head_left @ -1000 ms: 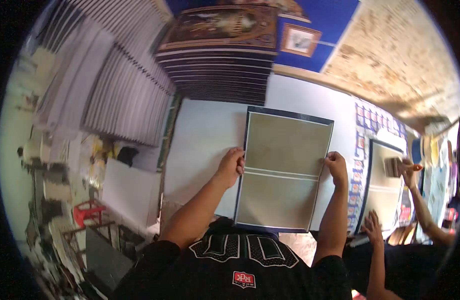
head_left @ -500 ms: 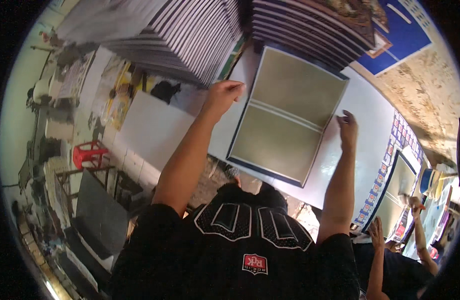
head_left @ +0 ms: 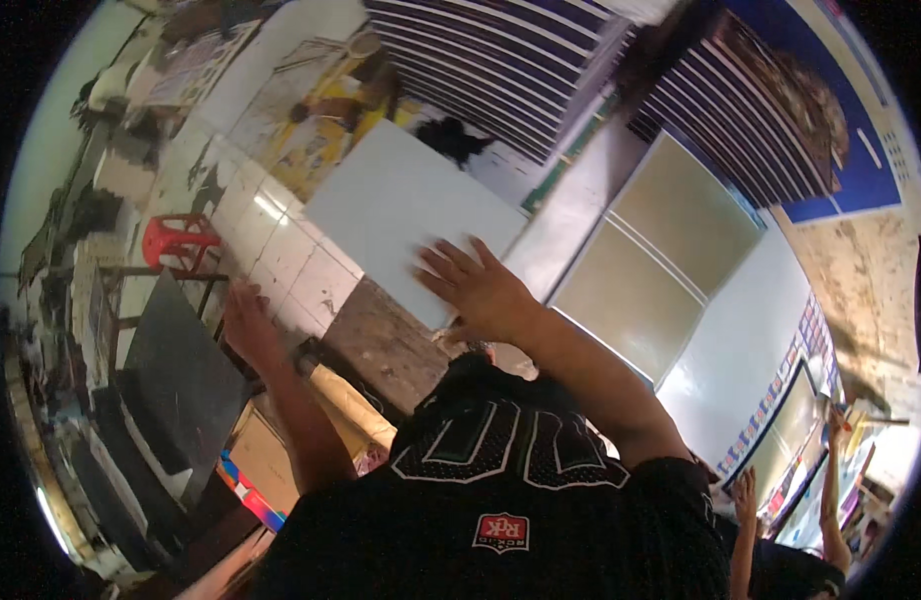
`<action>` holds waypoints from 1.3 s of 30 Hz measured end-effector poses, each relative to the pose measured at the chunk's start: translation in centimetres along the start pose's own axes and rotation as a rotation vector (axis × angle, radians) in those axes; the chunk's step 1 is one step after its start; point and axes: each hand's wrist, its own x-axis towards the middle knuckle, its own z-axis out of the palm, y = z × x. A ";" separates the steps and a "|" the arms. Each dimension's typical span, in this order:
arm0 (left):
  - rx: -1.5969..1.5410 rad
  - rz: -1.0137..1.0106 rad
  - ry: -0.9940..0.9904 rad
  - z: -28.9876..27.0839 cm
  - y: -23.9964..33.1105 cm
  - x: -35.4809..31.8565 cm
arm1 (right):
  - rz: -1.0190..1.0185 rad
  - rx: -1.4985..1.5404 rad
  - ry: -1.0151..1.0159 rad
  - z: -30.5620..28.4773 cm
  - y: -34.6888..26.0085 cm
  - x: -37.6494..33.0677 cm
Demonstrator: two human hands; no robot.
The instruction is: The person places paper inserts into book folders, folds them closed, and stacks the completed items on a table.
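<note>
My right hand [head_left: 489, 297] is open with its fingers spread, in front of the near part of a pale grey table surface [head_left: 411, 200]. It holds nothing. To the left, my left hand [head_left: 249, 320] is raised beside a stack of dark grey boards [head_left: 176, 360], fingers stretched out and slightly blurred. Nothing shows in it, and I cannot tell whether it touches the boards. An olive-brown panel [head_left: 631, 290], with a white double line across its middle and a frame round its edge, lies on the white table [head_left: 751, 320] beyond my right forearm.
Tall stacks of dark panels with pale edges [head_left: 491, 60] [head_left: 741, 110] stand at the far side. A red stool [head_left: 181, 243] is at left, above an open cardboard box [head_left: 276, 455]. At right, a co-worker's hands [head_left: 746, 495] are at another framed panel [head_left: 786, 430].
Both hands have swung left, away from beside the olive-brown panel. My right fingers have spread. The view has turned left, bringing the cardboard box into sight.
</note>
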 end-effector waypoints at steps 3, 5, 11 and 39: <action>-0.051 0.137 -0.001 -2.1 -2.5 0.6 | 0.002 -0.151 -0.113 1.2 -1.2 0.4; -0.030 0.028 -0.072 -2.6 -3.9 0.8 | 0.013 -0.208 -0.136 1.8 -1.5 -1.6; -0.089 0.031 -0.302 1.6 -3.8 -0.7 | 0.049 0.474 0.355 -0.7 -2.0 -7.7; 0.412 0.177 -1.430 27.5 4.8 -25.1 | 1.635 1.333 1.033 -0.5 6.8 -35.2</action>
